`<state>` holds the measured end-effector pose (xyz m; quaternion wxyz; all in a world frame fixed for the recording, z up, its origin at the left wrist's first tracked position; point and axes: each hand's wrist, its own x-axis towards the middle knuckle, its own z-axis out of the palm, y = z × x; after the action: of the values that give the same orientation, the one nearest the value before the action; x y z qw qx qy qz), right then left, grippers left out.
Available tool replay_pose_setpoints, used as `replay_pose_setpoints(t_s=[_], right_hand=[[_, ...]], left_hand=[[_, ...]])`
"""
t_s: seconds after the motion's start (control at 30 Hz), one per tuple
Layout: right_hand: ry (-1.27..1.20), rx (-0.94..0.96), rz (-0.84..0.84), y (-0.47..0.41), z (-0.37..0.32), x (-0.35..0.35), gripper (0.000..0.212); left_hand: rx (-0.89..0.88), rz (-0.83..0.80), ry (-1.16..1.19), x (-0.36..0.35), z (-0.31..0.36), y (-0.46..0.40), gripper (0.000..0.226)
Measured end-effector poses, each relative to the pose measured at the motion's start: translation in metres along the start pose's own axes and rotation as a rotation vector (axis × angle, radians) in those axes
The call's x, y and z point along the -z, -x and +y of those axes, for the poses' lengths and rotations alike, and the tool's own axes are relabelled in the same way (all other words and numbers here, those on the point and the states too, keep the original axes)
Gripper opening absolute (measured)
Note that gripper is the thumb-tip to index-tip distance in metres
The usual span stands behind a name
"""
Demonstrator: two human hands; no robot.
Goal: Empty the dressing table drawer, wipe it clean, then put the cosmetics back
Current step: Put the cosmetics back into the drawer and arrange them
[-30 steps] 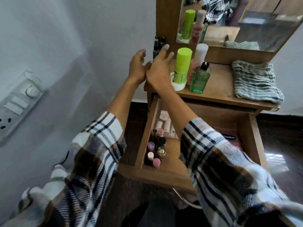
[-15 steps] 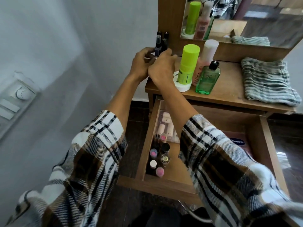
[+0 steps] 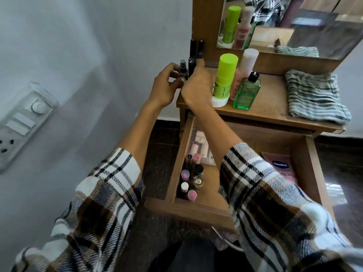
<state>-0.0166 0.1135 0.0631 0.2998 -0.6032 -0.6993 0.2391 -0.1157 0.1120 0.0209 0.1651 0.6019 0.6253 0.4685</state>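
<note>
left hand [image 3: 163, 87]: fingers curled round a small dark bottle [image 3: 46, 70] at the desk's [image 3: 275, 112] left rear corner.
right hand [image 3: 197, 88]: just beside the left, fingers bent among the tall black bottles [image 3: 192, 54]; cannot tell whether they grip one.
drawer [image 3: 188, 210]: pulled open below the desk, small cosmetics [image 3: 191, 178] upright at its left side.
cloth [image 3: 316, 99]: folded, on the desk's right.
</note>
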Motion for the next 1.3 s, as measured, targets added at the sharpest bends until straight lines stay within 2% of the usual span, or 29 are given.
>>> replay_pose_setpoints(t_s=[0.17,0.3,0.43,0.57,0.7,0.87,1.0,1.1,1.3], right_hand=[[-0.052,0.102,-0.001,0.036,0.010,0.019,0.035],[-0.208,0.144,0.022,0.076,0.031,0.048,0.019],[-0.226,0.086,-0.142,0.112,0.064,0.080,0.019],[-0.116,-0.032,-0.232,0.143,0.102,0.085,0.016],[-0.091,-0.143,-0.299,0.170,0.124,0.072,0.019],[-0.016,-0.156,-0.327,0.186,0.133,0.066,0.021],[0.015,-0.190,-0.353,0.185,0.132,0.065,0.032],[0.003,-0.236,-0.369,0.184,0.131,0.063,0.032],[-0.032,-0.249,-0.371,0.183,0.131,0.055,0.023]], left_hand=[[0.024,-0.056,0.009,0.015,0.017,0.035,0.017],[-0.016,-0.121,0.006,0.026,0.041,0.080,0.020],[0.003,-0.134,0.012,0.032,0.057,0.135,0.020],[0.126,-0.228,-0.016,0.019,0.062,0.178,0.018],[0.176,-0.305,-0.141,0.003,0.066,0.201,0.025],[0.166,-0.342,-0.379,-0.014,0.071,0.211,0.049],[0.137,-0.413,-0.514,-0.019,0.075,0.211,0.036],[0.112,-0.443,-0.604,-0.017,0.076,0.207,0.021],[0.093,-0.518,-0.734,-0.017,0.080,0.199,0.032]])
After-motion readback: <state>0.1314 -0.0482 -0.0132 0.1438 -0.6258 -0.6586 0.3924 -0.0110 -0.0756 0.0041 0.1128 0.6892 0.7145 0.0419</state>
